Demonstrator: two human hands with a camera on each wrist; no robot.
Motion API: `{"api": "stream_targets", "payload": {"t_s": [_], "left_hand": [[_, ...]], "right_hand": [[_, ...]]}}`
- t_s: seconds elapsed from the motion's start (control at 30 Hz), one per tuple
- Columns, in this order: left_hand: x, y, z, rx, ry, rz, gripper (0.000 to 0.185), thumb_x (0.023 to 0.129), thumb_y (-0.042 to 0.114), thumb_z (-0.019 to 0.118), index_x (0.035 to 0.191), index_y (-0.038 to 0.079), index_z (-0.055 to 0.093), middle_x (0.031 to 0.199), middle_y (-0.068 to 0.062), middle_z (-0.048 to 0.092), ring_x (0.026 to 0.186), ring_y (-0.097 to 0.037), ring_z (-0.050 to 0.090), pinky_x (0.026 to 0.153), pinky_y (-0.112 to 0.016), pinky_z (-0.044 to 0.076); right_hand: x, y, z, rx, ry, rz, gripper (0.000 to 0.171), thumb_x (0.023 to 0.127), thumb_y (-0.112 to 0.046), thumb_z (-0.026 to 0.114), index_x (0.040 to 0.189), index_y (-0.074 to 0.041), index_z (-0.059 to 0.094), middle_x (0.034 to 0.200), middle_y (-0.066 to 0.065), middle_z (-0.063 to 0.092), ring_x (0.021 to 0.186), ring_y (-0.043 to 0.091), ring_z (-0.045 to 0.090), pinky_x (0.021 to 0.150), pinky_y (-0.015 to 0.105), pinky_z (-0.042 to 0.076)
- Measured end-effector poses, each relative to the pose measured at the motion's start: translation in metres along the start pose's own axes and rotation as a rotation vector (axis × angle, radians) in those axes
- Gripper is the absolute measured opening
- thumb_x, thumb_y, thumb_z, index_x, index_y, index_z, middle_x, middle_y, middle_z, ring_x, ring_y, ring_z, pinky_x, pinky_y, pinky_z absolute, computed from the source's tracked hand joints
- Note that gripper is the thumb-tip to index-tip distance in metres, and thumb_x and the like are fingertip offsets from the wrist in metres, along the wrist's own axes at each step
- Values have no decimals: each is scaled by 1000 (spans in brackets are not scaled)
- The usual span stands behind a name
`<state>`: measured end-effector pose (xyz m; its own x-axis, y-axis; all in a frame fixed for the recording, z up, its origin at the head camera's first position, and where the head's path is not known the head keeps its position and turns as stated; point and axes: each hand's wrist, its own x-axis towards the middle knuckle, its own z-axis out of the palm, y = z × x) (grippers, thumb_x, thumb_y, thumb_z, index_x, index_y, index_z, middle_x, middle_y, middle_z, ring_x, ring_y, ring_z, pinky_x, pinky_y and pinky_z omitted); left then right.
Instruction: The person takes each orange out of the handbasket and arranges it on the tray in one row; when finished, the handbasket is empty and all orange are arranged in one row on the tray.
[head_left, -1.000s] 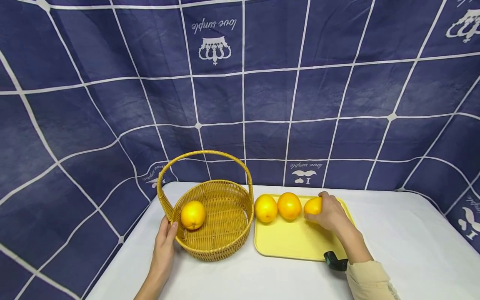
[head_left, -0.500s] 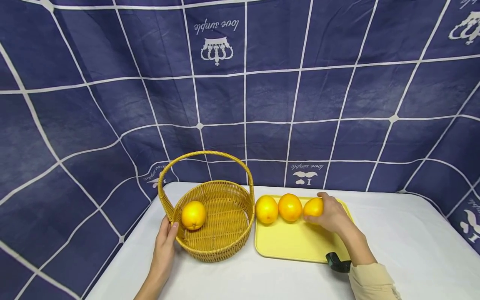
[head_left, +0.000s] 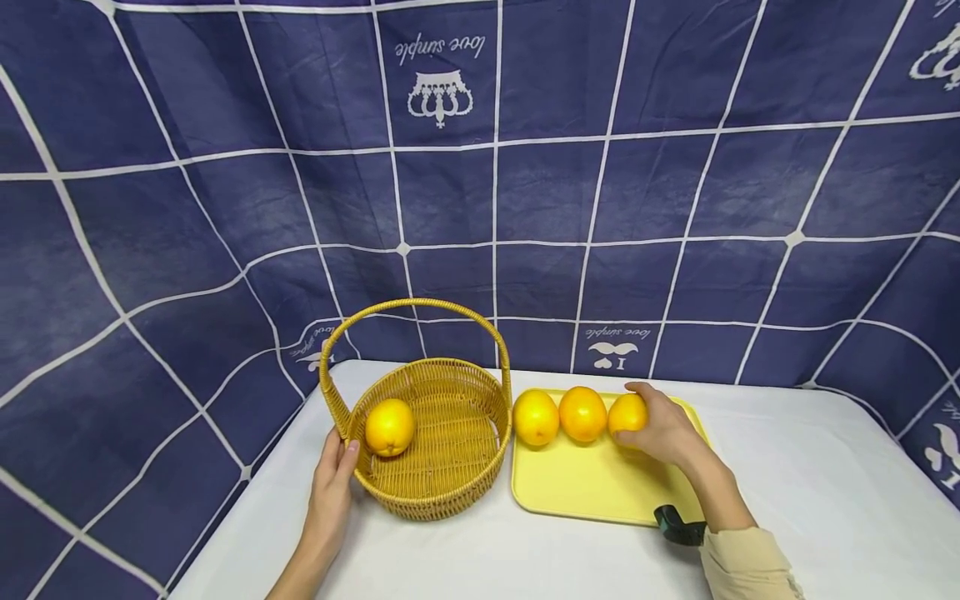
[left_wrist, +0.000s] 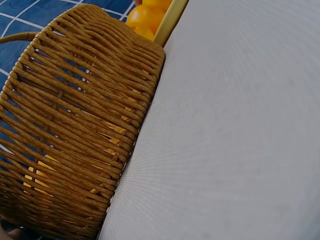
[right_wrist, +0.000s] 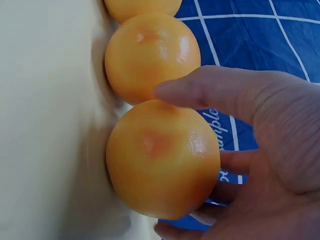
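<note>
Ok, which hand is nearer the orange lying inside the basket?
Left. The left hand rests against the basket wall just outside the orange in the basket. The right hand is over on the tray, curled round the end orange.

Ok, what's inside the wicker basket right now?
One orange lies on the floor of the basket, near the left wall, by the left hand resting on the outside. The rest of the floor looks bare; the strip behind the near rim is hidden.

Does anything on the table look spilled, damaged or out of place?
Nothing stands out. The basket stands upright with one orange inside, and three oranges sit in a row on the tray; the right hand grips the rightmost orange.
</note>
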<state>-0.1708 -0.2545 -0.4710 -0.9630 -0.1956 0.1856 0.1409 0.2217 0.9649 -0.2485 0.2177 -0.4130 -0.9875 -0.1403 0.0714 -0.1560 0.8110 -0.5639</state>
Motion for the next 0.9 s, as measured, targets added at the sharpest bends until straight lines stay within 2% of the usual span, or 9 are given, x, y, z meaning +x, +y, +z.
{"api": "stream_targets", "payload": {"t_s": [0.13, 0.27, 0.4, 0.53, 0.6, 0.63, 0.73, 0.83, 0.9], "left_hand": [[1, 0, 1, 1, 7, 12, 57, 116, 32, 38, 167, 11, 25, 170, -18, 33, 158, -30, 24, 111, -2, 24], [1, 0, 2, -5, 8, 19, 56, 116, 31, 39, 167, 10, 25, 167, -21, 37, 157, -31, 27, 106, 2, 25], [0, 0, 2, -4, 11, 14, 57, 116, 30, 39, 167, 10, 24, 167, -22, 37, 157, -31, 28, 107, 1, 25], [-1, 0, 1, 0, 6, -6, 58, 116, 31, 40, 168, 12, 23, 169, -19, 34, 159, -29, 26, 126, -18, 22], [-1, -1, 1, 1, 1, -15, 58, 116, 31, 40, 168, 12, 22, 170, -18, 33, 159, -29, 24, 131, -32, 19], [-1, -1, 0, 2, -2, -17, 59, 116, 32, 40, 168, 13, 22, 170, -18, 33, 160, -29, 24, 131, -33, 19], [-1, -1, 0, 1, -8, -12, 59, 116, 32, 40, 168, 11, 22, 170, -19, 33, 160, -30, 24, 125, -16, 23], [-1, 0, 0, 4, -8, -2, 59, 116, 32, 40, 168, 10, 23, 170, -19, 33, 159, -30, 24, 107, 2, 25], [-1, 0, -1, 2, -5, 4, 58, 116, 31, 40, 167, 10, 23, 169, -20, 33, 159, -30, 24, 104, 4, 25]], "right_hand": [[-2, -9, -4, -2, 92, -34, 77, 82, -21, 85, 146, 5, 52, 137, 33, 61, 113, 49, 60, 102, 66, 49], [-7, -29, -11, 30, 176, -55, 67, 88, -23, 82, 144, 2, 56, 144, 33, 58, 129, 55, 54, 108, 71, 42], [-14, -50, -14, 78, 203, -76, 60, 92, -26, 80, 144, -5, 59, 149, 27, 57, 135, 54, 51, 110, 72, 41], [-20, -66, -11, 112, 210, -115, 55, 93, -25, 80, 142, -9, 63, 147, 22, 61, 123, 47, 60, 101, 63, 50], [-22, -73, -8, 120, 215, -141, 52, 93, -24, 80, 140, -9, 64, 145, 22, 63, 117, 44, 63, 97, 59, 52], [-24, -76, -8, 125, 214, -152, 51, 93, -23, 80, 140, -9, 65, 144, 21, 63, 115, 43, 64, 96, 58, 53], [-29, -86, -6, 133, 205, -176, 49, 94, -21, 79, 139, -8, 65, 143, 22, 64, 122, 45, 64, 101, 61, 54], [-33, -95, -4, 147, 185, -171, 50, 94, -21, 79, 140, -10, 64, 143, 21, 64, 125, 47, 63, 104, 63, 53], [-35, -100, -2, 156, 173, -169, 50, 93, -22, 79, 139, -11, 65, 142, 20, 65, 124, 47, 64, 105, 62, 53]]}}
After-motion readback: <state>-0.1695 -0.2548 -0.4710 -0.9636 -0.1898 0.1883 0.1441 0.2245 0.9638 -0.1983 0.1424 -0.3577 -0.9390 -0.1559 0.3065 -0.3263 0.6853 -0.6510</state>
